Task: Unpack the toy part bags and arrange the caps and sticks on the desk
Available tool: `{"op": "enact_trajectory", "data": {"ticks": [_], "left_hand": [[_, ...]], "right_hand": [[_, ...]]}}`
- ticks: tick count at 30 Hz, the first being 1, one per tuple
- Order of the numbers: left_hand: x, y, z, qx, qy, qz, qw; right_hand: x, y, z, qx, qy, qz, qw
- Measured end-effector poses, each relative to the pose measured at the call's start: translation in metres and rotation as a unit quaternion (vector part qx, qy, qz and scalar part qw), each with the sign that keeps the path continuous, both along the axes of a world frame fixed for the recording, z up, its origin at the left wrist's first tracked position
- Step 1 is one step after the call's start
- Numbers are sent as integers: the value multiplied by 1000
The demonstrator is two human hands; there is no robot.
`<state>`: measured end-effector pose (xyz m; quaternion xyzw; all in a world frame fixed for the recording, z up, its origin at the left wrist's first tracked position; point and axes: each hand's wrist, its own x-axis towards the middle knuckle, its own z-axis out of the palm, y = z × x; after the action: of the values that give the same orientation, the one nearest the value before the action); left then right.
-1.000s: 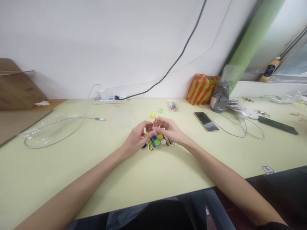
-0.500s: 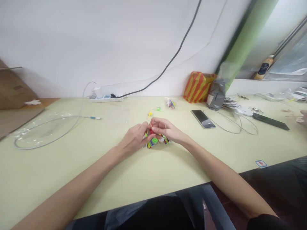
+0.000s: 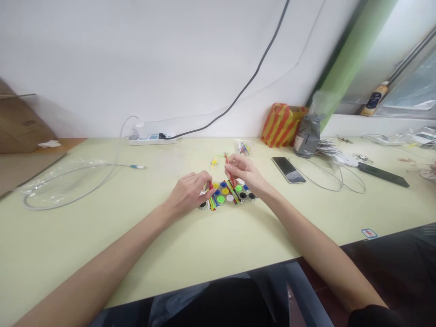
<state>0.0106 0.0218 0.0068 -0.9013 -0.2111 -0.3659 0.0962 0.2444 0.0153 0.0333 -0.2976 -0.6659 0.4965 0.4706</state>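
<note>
My left hand (image 3: pixel 190 193) is closed in a pinch on a small red piece (image 3: pixel 210 185) at the left end of a cluster of little round pots. My right hand (image 3: pixel 247 175), raised just above the cluster, pinches a thin red stick (image 3: pixel 228 167) that stands nearly upright. Lids in green (image 3: pixel 221 199), yellow, blue, white and black top the small clear pots, and several thin coloured sticks (image 3: pixel 234 193) lie across them. Beyond my hands is a small yellow piece (image 3: pixel 214 162). My fingers hide part of the cluster.
A clear bag of small coloured parts (image 3: pixel 242 147) lies behind. To the right are a phone (image 3: pixel 289 170), a striped bag (image 3: pixel 282 125), a grey pouch (image 3: pixel 307 136) and a dark flat bar (image 3: pixel 383 174). On the left lie a coiled cable (image 3: pixel 85 200) and a power strip (image 3: pixel 151 141).
My hands have moved apart. The right hand has gone right and up with the red stick, and more of the coloured lids now show between the hands.
</note>
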Motion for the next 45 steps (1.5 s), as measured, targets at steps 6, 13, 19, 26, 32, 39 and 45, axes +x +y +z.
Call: {"op": "enact_trajectory", "data": {"ticks": [6, 13, 19, 26, 32, 39, 45], "left_hand": [[-2, 1, 2, -6, 33, 11, 999], [-1, 4, 4, 95, 55, -5, 994], [0, 6, 4, 120, 45, -14, 992], [-1, 10, 2, 129, 44, 0, 991], [-2, 12, -1, 117, 38, -3, 992], [-4, 15, -5, 101, 40, 3, 994], [-4, 16, -6, 94, 33, 0, 995]], "right_hand": [[19, 18, -1, -55, -8, -182, 982], [31, 26, -4, -32, -96, -206, 973], [42, 26, -1, 0, -189, -159, 969], [55, 21, 8, -3, -316, -63, 947], [61, 21, 12, 0, -393, -45, 919], [68, 27, 4, -13, -538, -147, 830], [69, 29, 3, -7, -585, -140, 799]]}}
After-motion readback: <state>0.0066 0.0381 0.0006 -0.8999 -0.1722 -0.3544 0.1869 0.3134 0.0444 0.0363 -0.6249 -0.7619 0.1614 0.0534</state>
